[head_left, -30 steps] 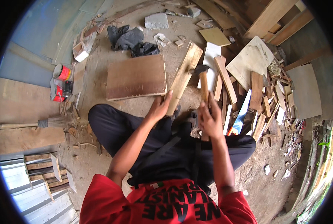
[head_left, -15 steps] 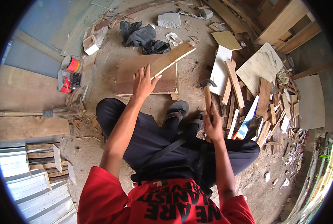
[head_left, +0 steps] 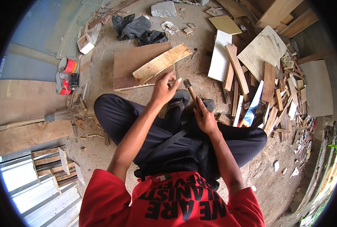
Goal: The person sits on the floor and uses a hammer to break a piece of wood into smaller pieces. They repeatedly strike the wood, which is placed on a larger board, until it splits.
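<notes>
My right hand [head_left: 206, 120] is wrapped round the wooden handle of a hammer [head_left: 193, 94], whose dark head points up and to the left. My left hand [head_left: 164, 90] is just left of the hammer head, its fingers half curled and the thumb apart from them. No object shows in it. A short wooden plank [head_left: 161, 63] lies slantwise on top of a low brown wooden board or box [head_left: 129, 65] beyond my feet. Neither hand touches the plank.
Offcuts and panels, among them a white board [head_left: 220, 53], and a handsaw [head_left: 252, 106] lie heaped to the right. Black plastic bags [head_left: 136, 28] and a concrete block [head_left: 163, 9] sit farther off. Paint cans [head_left: 68, 66] and a broom [head_left: 59, 115] are at left.
My left hand has come off the plank and moved right and nearer to me. The hammer has swung left, toward that hand. The plank now lies unheld.
</notes>
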The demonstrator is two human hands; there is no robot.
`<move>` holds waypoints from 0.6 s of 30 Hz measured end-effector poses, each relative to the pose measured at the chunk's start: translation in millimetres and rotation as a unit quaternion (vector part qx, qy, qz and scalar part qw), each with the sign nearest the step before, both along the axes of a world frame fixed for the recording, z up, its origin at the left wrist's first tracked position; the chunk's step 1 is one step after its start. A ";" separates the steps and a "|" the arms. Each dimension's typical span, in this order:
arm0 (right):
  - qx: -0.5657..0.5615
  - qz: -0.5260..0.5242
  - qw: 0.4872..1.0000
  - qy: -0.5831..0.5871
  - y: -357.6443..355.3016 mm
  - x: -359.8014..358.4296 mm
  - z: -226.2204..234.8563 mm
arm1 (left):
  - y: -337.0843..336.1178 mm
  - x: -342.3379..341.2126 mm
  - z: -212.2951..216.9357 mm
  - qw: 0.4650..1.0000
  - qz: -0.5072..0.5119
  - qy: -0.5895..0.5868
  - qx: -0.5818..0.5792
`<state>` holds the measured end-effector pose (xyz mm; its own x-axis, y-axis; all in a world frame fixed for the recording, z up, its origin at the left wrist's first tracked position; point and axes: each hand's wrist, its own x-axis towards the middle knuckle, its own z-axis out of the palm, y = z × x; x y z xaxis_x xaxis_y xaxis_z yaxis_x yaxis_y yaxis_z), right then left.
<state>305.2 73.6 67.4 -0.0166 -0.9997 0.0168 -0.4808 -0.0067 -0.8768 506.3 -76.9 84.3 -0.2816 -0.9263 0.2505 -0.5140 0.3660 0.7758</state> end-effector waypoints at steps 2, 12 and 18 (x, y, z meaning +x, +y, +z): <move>-0.021 0.013 1.000 0.016 0.2 0.6 -2.6 | 10.1 -15.4 -19.4 0.981 0.011 0.122 0.147; -0.008 -0.003 0.998 0.067 -2.3 3.1 -1.7 | 25.9 -23.3 -8.4 0.992 0.012 0.108 0.062; 0.018 -0.048 0.998 0.034 -5.2 -11.8 -29.9 | 1.8 -28.7 2.5 0.986 -0.028 0.152 0.064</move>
